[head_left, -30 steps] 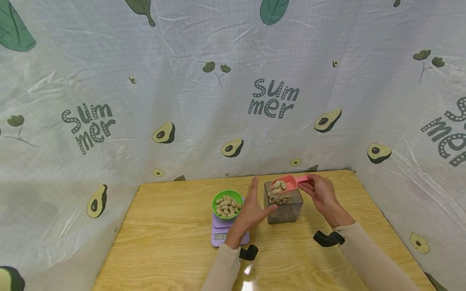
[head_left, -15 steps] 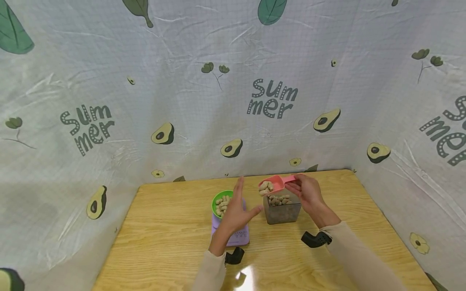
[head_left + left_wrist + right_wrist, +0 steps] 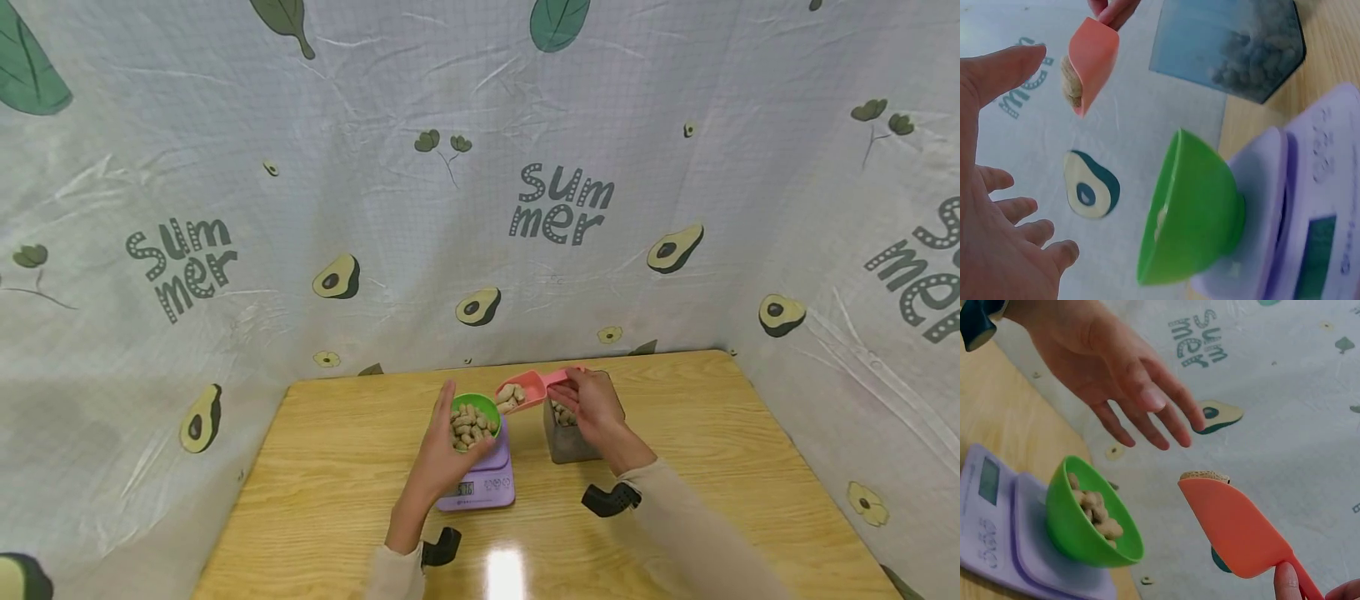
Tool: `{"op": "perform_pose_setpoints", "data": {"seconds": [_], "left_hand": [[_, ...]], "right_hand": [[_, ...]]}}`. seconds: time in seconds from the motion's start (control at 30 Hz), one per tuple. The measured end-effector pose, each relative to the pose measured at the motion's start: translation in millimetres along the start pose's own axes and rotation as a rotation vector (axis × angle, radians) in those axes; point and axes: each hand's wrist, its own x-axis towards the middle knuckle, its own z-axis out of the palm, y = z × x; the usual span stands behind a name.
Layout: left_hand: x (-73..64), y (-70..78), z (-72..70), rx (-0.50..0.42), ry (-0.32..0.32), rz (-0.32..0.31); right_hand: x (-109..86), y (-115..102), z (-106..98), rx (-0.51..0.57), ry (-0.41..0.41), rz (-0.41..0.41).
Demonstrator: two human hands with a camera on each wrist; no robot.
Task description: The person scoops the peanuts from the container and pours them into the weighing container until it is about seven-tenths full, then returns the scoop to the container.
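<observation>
My right hand (image 3: pixel 596 408) pinches the handle of a pink-red scoop (image 3: pixel 534 388), which carries several unshelled peanuts (image 3: pixel 511 395). The scoop hangs just right of a green bowl (image 3: pixel 491 403), near its rim. More peanuts fill the bowl, which stands on a lilac kitchen scale (image 3: pixel 491 483) with part of its display showing. Over the bowl's left side, my left hand (image 3: pixel 437 454) is spread with fingers extended and holds nothing. In the left wrist view, a gap separates the hand from the green bowl (image 3: pixel 1200 219).
A translucent grey square container (image 3: pixel 572 446) of peanuts stands right of the scale, partly hidden behind my right hand. All of it is on a wooden table (image 3: pixel 337 483). A printed cloth (image 3: pixel 405 217) hangs behind and at both sides.
The scoop of peanuts has left the container and travelled left to the bowl in my right hand. My left hand has also shifted left, from beside the container to the bowl.
</observation>
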Motion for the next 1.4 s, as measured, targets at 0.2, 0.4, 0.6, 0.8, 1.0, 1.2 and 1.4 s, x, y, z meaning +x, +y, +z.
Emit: {"op": "perform_pose_setpoints", "data": {"seconds": [0.2, 0.4, 0.6, 0.8, 1.0, 1.2, 1.4], "left_hand": [[-4.4, -22.0, -5.5, 0.027, 0.003, -0.044], [-1.3, -42.3, -2.9, 0.056, -0.015, -0.081], [1.5, -62.5, 2.6, 0.059, -0.038, -0.087], [2.2, -71.9, 4.5, 0.061, -0.067, -0.107], [3.1, -75.9, 5.2, 0.052, -0.072, -0.116], [4.3, -76.7, 5.0, 0.051, -0.068, -0.101], [3.4, -76.1, 4.3, 0.065, -0.058, -0.086]], "right_hand": [[5.4, 15, 19, -0.02, 0.01, 0.008], [11.0, 26, 33, -0.04, 0.014, 0.001], [11.6, 32, 43, -0.106, 0.016, -0.015], [11.0, 34, 52, -0.254, 0.016, -0.096], [9.1, 40, 59, -0.448, -0.062, -0.345], [-2.3, 42, 59, -0.872, -0.267, -0.907], [-11.2, 37, 46, -0.889, -0.221, -1.093]]}}
